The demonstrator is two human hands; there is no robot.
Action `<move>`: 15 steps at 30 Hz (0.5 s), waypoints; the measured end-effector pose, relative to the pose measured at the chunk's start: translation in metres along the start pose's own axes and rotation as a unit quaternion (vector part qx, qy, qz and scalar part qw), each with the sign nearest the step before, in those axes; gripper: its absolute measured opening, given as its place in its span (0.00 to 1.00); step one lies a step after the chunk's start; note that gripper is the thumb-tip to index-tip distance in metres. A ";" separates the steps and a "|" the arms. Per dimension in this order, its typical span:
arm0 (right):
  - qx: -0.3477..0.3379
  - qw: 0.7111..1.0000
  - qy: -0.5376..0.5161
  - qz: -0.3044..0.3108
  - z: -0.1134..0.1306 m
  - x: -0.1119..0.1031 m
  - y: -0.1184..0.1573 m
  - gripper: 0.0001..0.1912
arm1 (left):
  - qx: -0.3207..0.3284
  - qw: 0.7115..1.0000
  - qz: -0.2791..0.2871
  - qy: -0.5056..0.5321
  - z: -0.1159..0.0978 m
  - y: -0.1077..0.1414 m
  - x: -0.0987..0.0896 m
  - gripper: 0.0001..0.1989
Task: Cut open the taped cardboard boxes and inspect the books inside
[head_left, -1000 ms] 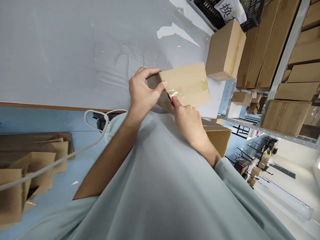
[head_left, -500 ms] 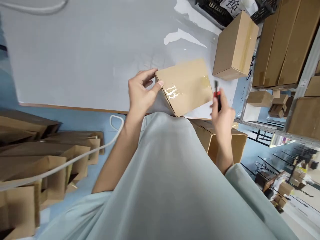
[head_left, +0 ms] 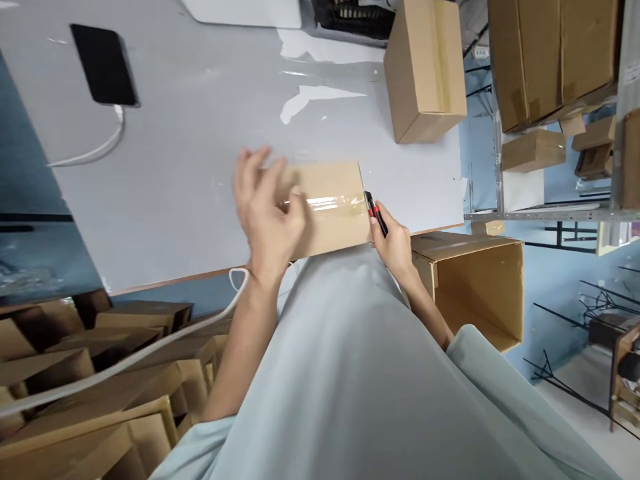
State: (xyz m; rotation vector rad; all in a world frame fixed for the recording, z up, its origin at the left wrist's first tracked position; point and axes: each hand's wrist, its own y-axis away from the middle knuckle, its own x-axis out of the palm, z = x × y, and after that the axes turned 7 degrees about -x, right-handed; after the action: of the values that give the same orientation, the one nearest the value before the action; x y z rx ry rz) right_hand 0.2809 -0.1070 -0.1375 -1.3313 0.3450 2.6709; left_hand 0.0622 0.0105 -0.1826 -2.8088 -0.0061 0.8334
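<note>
A small cardboard box [head_left: 337,227] lies at the table's near edge, against my clothing, with clear tape along its top face. My left hand [head_left: 267,213] is over the box's left end, fingers spread and blurred by motion; whether it touches the cardboard I cannot tell. My right hand [head_left: 393,247] is closed around a black and red utility knife [head_left: 379,217]. The knife's tip is at the right end of the box, by the tape.
A taped carton [head_left: 425,73] stands at the table's back right. A black phone [head_left: 105,65] on a white cable lies at the left. Open cartons [head_left: 145,393] crowd the floor at left, and an open box [head_left: 475,287] stands at right. Shelving [head_left: 550,216] holds more boxes.
The small box has turned so its taped face lies upward. My left hand has let go of its edge and spread. My right hand has brought the knife to the box's right end.
</note>
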 end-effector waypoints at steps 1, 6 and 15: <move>0.001 1.000 0.002 -0.003 -0.001 -0.001 0.001 0.30 | 0.037 0.999 0.038 -0.007 -0.013 0.001 0.009 0.29; 0.007 1.000 0.001 -0.005 0.003 -0.015 0.006 0.30 | 0.112 0.982 0.154 -0.016 -0.037 0.009 0.046 0.18; 0.019 0.995 0.077 0.063 0.025 -0.023 0.008 0.31 | 0.106 0.983 0.150 -0.017 -0.026 0.011 0.047 0.14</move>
State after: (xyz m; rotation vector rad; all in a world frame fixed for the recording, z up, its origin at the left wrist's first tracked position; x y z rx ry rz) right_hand 0.2734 -0.1082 -0.1032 -1.5566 0.5099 2.6522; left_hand 0.1151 -0.0028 -0.1885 -2.6289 0.4823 0.8861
